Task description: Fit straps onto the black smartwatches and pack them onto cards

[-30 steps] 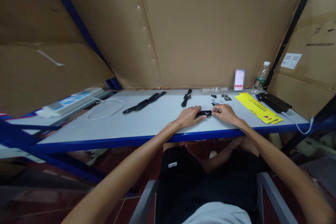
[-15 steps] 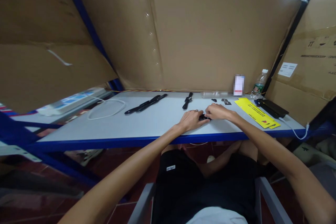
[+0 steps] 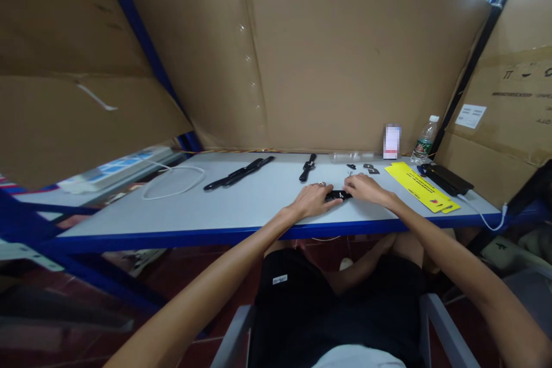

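My left hand point(image 3: 313, 199) is closed on a glossy black spokeshave point(image 3: 338, 195) that lies on the table near its front edge. Most of the tool's left part is hidden under the fingers. My right hand point(image 3: 366, 188) is at the tool's right end, its fingertips pinched together. At those fingertips a small silvery piece point(image 3: 349, 173) sticks up, too small to name. Behind the hands lie another black spokeshave point(image 3: 307, 168), a small black part point(image 3: 352, 166) and two small dark metal plates point(image 3: 374, 171).
Long black tools point(image 3: 239, 173) lie at left beside a looped white cable point(image 3: 175, 184). To the right are yellow printed cards point(image 3: 418, 187), a black power bank point(image 3: 448, 179), a water bottle point(image 3: 424, 141) and a phone point(image 3: 391, 142). Cardboard walls point(image 3: 328, 57) enclose the table.
My right hand has moved slightly right, uncovering more of the black spokeshave. The silvery piece now shows above its fingertips. My left hand stays in place.
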`<state>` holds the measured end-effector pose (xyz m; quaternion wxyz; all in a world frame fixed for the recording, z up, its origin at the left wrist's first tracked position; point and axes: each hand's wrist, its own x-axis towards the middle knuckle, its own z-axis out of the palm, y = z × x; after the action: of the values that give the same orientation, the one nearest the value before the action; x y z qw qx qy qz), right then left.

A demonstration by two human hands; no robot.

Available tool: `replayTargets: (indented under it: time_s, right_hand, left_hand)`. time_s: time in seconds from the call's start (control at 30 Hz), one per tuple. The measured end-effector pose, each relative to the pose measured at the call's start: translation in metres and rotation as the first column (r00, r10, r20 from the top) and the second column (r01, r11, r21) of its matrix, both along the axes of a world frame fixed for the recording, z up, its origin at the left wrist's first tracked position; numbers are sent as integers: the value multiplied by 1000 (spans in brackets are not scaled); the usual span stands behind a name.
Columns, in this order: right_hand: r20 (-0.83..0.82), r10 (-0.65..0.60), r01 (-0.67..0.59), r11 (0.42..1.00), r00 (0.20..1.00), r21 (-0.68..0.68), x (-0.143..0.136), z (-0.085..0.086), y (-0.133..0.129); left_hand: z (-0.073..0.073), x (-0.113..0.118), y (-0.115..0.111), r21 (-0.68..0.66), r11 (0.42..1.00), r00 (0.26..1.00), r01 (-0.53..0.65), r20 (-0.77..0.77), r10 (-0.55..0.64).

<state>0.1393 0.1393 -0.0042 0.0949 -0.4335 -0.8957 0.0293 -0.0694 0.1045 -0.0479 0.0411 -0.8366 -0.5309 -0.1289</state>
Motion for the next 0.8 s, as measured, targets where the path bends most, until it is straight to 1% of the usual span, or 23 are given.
replayTargets:
  time_s: [0.1, 0.2, 0.3, 0.43, 0.6, 0.8]
  right_hand:
    - [-124, 56, -58, 998, 991, -13, 27, -13, 9]
    - [-156, 104, -101, 995, 982, 29, 39, -25, 11]
    - [-155, 111, -98, 991, 982, 87, 37, -31, 8]
    - [-202, 73, -56, 995, 977, 88, 31, -35, 5]
    - [-252, 15, 12, 994, 967, 104, 30, -43, 3]
    - [-229, 4, 21, 994, 973, 110, 29, -43, -1]
  left_hand:
    - [1, 1, 0, -4, 1000, 1000, 11, 2, -11]
    - [2, 2, -1, -11, 1000, 1000, -16, 4, 16]
    - [3, 4, -1, -15, 999, 999, -47, -2, 47]
    - [2, 7, -2, -20, 997, 997, -78, -15, 78]
    - [4, 8, -4, -26, 995, 995, -99, -28, 98]
    - [3, 8, -4, -29, 994, 994, -106, -24, 106]
